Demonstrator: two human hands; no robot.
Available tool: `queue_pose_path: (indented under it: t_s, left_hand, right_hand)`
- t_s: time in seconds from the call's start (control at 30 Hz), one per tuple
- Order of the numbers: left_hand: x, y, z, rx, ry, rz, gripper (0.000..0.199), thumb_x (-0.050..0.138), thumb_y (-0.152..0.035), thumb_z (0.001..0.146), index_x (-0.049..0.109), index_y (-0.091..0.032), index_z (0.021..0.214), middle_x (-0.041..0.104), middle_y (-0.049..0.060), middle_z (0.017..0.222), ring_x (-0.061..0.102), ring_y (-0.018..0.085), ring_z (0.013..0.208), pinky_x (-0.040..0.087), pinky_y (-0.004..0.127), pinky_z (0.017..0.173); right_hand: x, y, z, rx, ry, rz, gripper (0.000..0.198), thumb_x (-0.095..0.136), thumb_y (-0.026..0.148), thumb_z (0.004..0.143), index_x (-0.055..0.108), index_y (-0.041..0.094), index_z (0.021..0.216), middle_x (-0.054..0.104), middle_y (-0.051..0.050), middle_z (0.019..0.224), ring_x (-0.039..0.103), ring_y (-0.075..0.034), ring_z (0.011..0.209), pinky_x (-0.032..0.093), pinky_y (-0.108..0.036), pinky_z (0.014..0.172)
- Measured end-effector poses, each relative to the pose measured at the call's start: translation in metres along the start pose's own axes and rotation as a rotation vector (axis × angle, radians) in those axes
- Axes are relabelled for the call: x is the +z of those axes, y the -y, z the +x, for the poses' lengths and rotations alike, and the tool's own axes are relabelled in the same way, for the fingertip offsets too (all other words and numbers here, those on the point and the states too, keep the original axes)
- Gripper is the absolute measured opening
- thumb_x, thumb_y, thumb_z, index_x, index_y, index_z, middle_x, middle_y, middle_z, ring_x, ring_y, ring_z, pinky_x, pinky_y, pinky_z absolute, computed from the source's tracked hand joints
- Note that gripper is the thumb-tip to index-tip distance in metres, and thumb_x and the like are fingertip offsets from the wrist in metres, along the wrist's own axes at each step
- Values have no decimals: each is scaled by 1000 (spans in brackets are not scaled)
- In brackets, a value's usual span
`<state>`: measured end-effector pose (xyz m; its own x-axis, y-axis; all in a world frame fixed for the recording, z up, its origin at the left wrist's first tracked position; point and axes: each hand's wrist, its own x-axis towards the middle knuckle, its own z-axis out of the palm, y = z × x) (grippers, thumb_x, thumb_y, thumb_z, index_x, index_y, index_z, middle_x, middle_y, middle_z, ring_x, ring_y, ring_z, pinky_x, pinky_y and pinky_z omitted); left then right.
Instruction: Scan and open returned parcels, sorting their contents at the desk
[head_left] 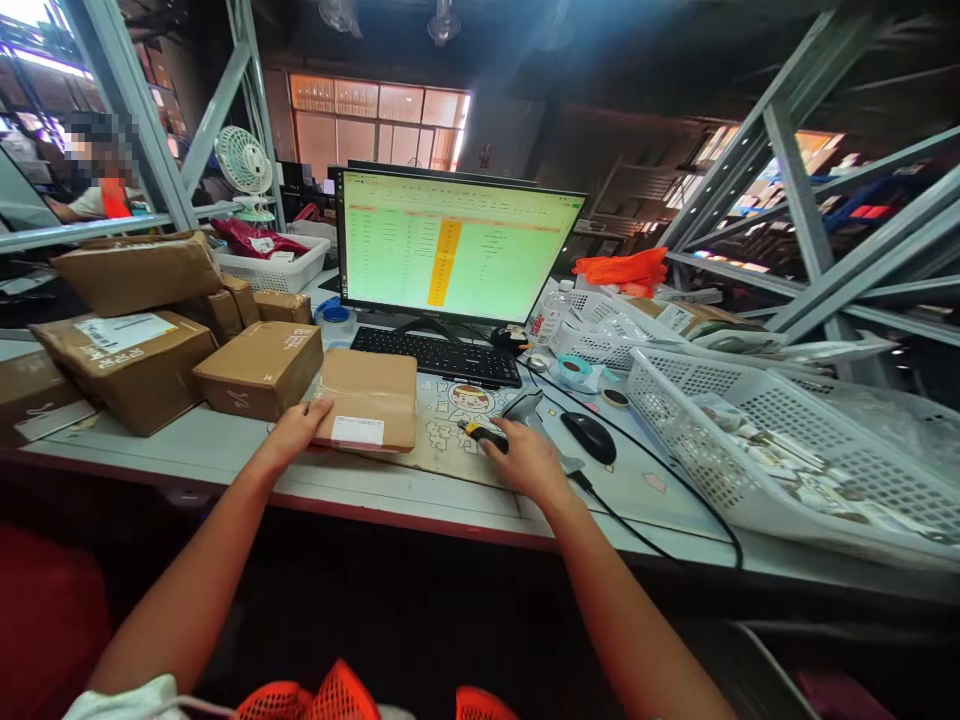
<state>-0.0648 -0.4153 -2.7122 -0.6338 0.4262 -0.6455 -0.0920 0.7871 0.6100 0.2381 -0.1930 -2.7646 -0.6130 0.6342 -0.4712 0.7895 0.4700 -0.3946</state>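
— Orange mesh fabric (341,695) closest to camera, short of the front edge of the desk (352,482). Noted. Flat carton: position?
— Flat carton (367,395) lies near the front edge, left of the middle, white label (358,431) face up on its near side.
— Left hand?
— Left hand (300,428) touches the carton's left side. Fingers partly hidden; cannot tell whether they grip it or only rest there.
— Right hand?
— Right hand (529,460): fingers closed on the dark handle of a yellow-and-black cutter (484,434), near the front edge, right of the carton and apart from it. Grey device (529,405) just behind, partly hidden.
— Surroundings?
— Brown boxes (259,370) toward the left end, partly stacked; one just beside the carton. Keyboard (435,355) behind the carton, in front of a lit monitor (397,240). Black mouse (589,437) right of the right hand. White perforated basket (682,440) at the right end, small packets (802,470) inside.
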Motion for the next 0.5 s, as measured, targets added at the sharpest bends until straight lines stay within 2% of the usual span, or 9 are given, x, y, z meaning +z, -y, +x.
queue_pose_path:
  t_s: [0.07, 0.1, 0.17, 0.23, 0.27, 0.33, 0.4, 0.5]
  left_hand:
    - [1, 9, 1, -24, 39, 170, 69, 54, -76, 87, 75, -11, 95, 76, 21, 100, 73, 37, 87, 61, 45, 70]
    - [1, 10, 0, -6, 15, 297, 69, 53, -76, 88, 76, -11, 95, 77, 22, 100, 73, 40, 93, 61, 48, 77]
    - [1, 10, -2, 83, -120, 544, 70, 51, -74, 91, 78, -11, 107, 77, 23, 106, 71, 45, 107, 56, 55, 94]
    - [1, 6, 0, 205, -254, 646, 68, 53, -68, 93, 73, -13, 127, 75, 23, 121, 67, 45, 119, 50, 57, 105]
    - [1, 3, 4, 262, -263, 631, 67, 55, -65, 93, 69, -14, 134, 73, 21, 128, 66, 43, 122, 49, 55, 108]
    - [3, -3, 17, 356, -167, 529, 64, 58, -59, 93, 65, -16, 141, 68, 17, 139, 65, 37, 126, 48, 49, 112]
    - [8, -8, 37, 412, -56, 408, 65, 60, -55, 92, 61, -17, 145, 64, 15, 147, 61, 33, 132, 45, 45, 116]
    - [16, -13, 72, 389, 42, 228, 67, 62, -50, 91, 57, -15, 148, 55, 14, 157, 52, 31, 144, 39, 44, 122]
  right_hand:
    - [13, -13, -2, -10, 73, -105, 51, 58, 37, 102, 60, 17, 149, 68, -17, 138, 65, -34, 125, 50, -41, 105]
    - [17, -17, -3, -23, 81, -123, 51, 57, 34, 103, 59, 16, 150, 67, -17, 139, 64, -34, 126, 49, -41, 107]
    - [19, -19, -3, -35, 54, -95, 48, 53, 29, 103, 59, 15, 149, 66, -18, 140, 62, -34, 128, 47, -42, 111]
    - [17, -15, 0, -12, 36, 66, 46, 47, 25, 104, 61, 15, 146, 70, -18, 134, 67, -32, 122, 50, -41, 108]
    - [15, -10, 2, 16, 57, 206, 46, 44, 25, 105, 60, 16, 147, 73, -16, 126, 71, -29, 113, 54, -40, 101]
    - [11, 3, 8, 89, 173, 553, 51, 40, 25, 105, 52, 22, 154, 76, -9, 103, 75, -23, 84, 61, -35, 78]
    - [12, 18, 13, 144, 327, 859, 56, 39, 26, 106, 41, 28, 162, 69, -1, 80, 69, -19, 61, 58, -29, 57]
    - [19, 38, 18, 190, 416, 1081, 57, 38, 22, 106, 40, 28, 163, 60, 4, 65, 63, -15, 50, 52, -23, 46]
